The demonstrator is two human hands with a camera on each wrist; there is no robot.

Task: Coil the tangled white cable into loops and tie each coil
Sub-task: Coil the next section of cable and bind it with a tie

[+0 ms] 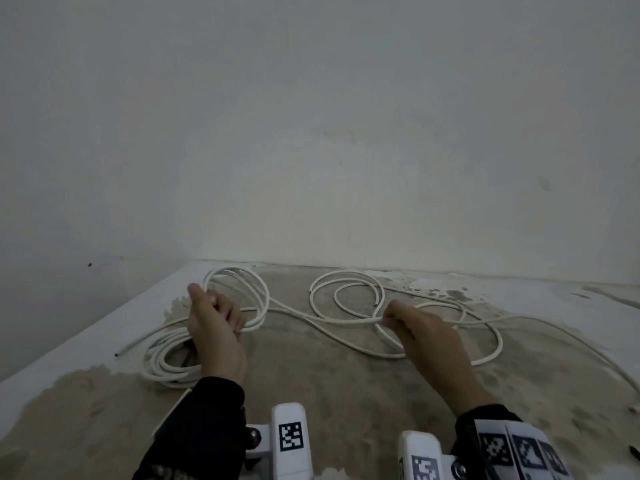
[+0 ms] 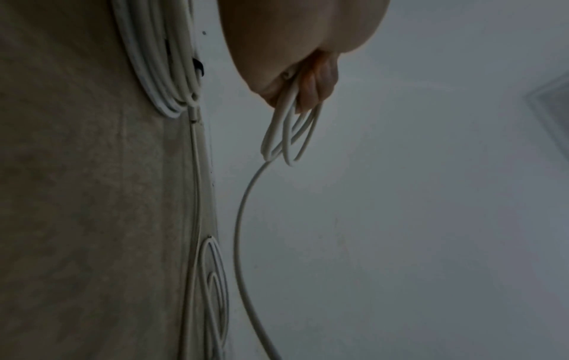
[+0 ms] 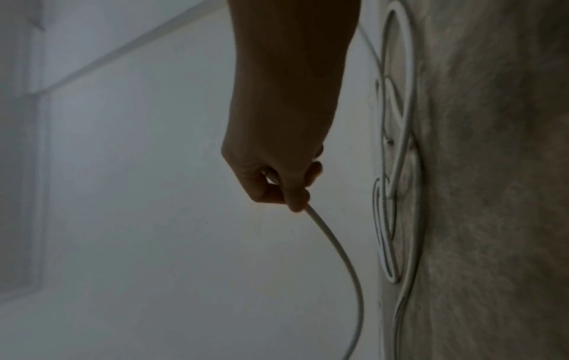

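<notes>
A long white cable (image 1: 304, 318) lies tangled across a stained beige floor. My left hand (image 1: 214, 327) grips a bunch of coiled loops (image 1: 242, 289) lifted off the floor; in the left wrist view the loops (image 2: 289, 131) hang from my curled fingers (image 2: 314, 80). A second, finished-looking coil (image 1: 166, 362) lies flat on the floor below that hand. My right hand (image 1: 412, 327) pinches a single strand of the cable (image 3: 326, 231) between thumb and fingers, the strand running left to the held loops. Loose loops (image 1: 349, 296) sprawl behind and right of the right hand.
A white wall (image 1: 311, 133) stands close behind the cable, and the floor's painted white border (image 1: 86, 341) runs along the left. A free cable end (image 1: 119, 354) points toward that border. More slack cable (image 1: 571, 341) trails off to the right.
</notes>
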